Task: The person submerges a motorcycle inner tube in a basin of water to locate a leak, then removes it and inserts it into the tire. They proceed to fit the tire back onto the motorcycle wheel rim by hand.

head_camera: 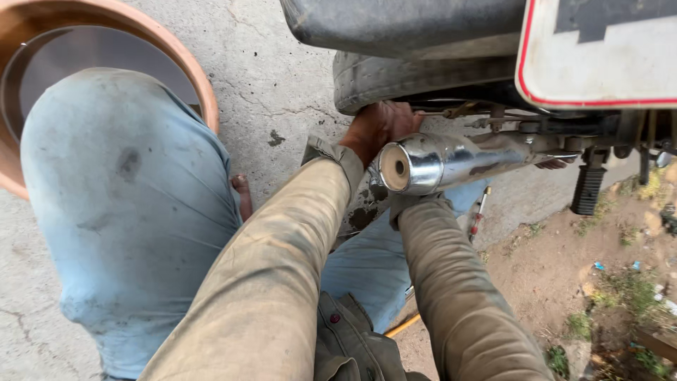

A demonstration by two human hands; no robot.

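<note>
The left hand (377, 128) is reaching under the motorcycle's rear tyre (395, 79), fingers curled out of sight, so its grip is unclear. At three o'clock, the right hand (557, 163) is hiding behind the chrome exhaust silencer (451, 162), only fingertips showing.

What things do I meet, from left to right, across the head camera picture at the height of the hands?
Terracotta basin → left hand → chrome exhaust pipe → right hand → black footrest.
</note>
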